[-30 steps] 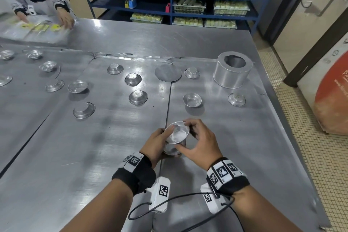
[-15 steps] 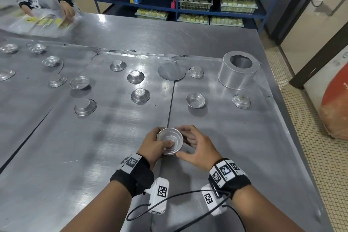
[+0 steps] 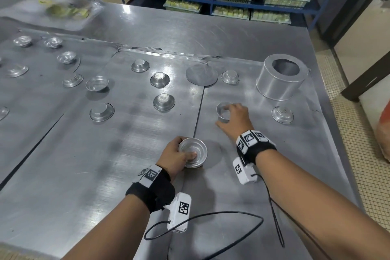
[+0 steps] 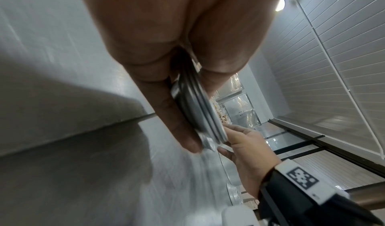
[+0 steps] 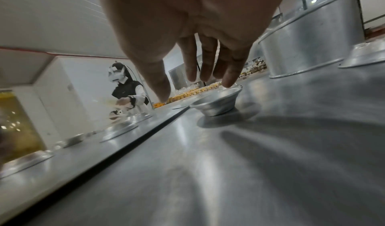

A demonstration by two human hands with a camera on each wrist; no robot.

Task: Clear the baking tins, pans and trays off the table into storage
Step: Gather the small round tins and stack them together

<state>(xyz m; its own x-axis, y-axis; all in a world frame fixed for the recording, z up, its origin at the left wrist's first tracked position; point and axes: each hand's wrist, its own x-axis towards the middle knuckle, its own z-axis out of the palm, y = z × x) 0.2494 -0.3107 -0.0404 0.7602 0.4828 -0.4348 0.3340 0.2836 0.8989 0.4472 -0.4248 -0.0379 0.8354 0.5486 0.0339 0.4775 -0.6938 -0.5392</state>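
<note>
at the lower centre of the head view the left hand (image 3: pixel 176 157) curls round a nested stack of small tins (image 3: pixel 193 152) on the steel table (image 3: pixel 73 175), thumb inside the top one. right of it, mid-frame, the right hand (image 3: pixel 234 119) reaches over an upright small tin (image 3: pixel 222 111), fingers spread and only touching its rim. upper right stands a large round tin (image 3: pixel 280 82).

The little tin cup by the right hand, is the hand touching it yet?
Touching. In the right wrist view one fingertip of the right hand rests on the far rim of the small tin; the thumb and other fingers hang above it with gaps showing.
</note>
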